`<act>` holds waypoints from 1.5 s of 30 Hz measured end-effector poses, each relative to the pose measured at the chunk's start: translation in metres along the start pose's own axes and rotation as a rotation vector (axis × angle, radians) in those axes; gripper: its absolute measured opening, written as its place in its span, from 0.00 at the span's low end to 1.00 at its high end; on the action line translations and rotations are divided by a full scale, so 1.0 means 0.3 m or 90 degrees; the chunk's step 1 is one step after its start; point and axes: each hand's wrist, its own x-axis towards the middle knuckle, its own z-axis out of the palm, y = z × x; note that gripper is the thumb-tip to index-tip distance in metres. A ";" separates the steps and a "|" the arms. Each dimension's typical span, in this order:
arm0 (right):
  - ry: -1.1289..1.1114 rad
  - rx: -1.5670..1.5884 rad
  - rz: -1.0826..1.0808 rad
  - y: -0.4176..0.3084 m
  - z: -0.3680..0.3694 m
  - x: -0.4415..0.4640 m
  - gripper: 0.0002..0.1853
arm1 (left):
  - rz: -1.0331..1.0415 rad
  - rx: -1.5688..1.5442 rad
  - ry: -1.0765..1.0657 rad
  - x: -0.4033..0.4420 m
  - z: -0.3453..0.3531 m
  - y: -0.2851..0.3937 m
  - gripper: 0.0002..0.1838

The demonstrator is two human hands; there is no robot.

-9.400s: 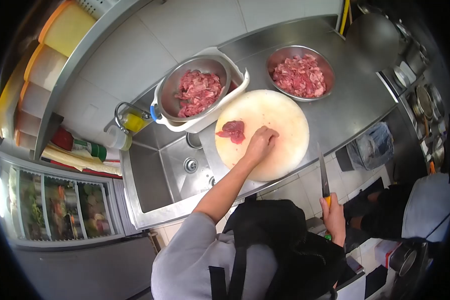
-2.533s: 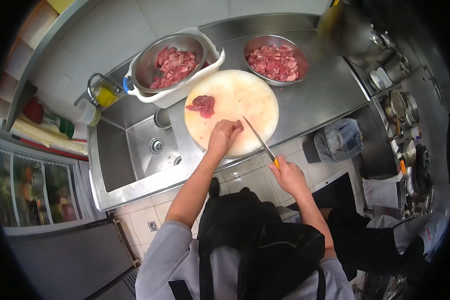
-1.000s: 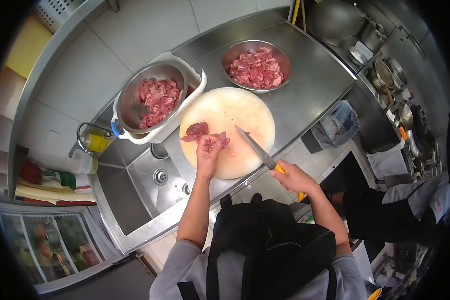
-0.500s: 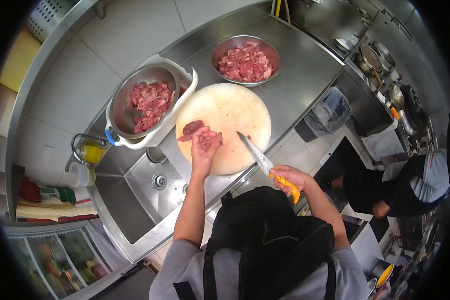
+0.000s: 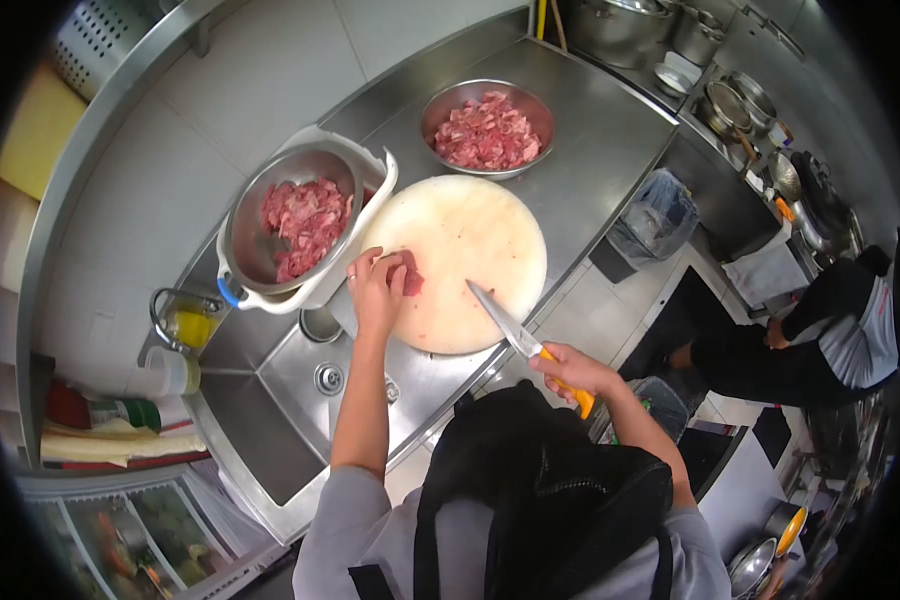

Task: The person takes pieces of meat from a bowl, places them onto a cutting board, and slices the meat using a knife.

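A chef's knife [image 5: 507,322] with a yellow-orange handle is held in my right hand [image 5: 580,370]. Its blade points up and left over the near right part of a round cutting board [image 5: 490,225]. My left hand [image 5: 376,290] is palm down at the board's left side, its curled fingers gripping a dark red piece of meat [image 5: 410,274]. Small red scraps and stains mark the board. Left of it, a steel bowl of cut meat [image 5: 308,225] sits tilted in a white plastic tub [image 5: 378,200]. Another steel bowl of cut meat [image 5: 488,130] stands behind the board.
A steel sink [image 5: 270,420] with a tap [image 5: 160,310] lies at lower left. Beyond the counter's right edge stands a lined bin [image 5: 658,220]. Another person [image 5: 810,335] stands on the right near shelves of pots and pans [image 5: 740,105].
My left hand has turned from palm up to palm down and shifted left onto the meat. The knife stays over the board. The other person at right has straightened somewhat.
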 end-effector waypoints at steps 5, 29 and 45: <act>0.400 -0.756 -0.197 0.045 0.127 -0.037 0.18 | 0.182 -0.215 -0.246 0.015 -0.044 0.258 0.11; 0.625 -0.549 -0.196 0.299 0.299 -0.098 0.17 | 0.255 -0.505 -0.498 0.064 0.096 0.615 0.02; 0.697 -0.368 -0.165 0.661 0.242 -0.443 0.21 | 0.814 -0.521 -0.906 -0.490 0.510 1.932 0.27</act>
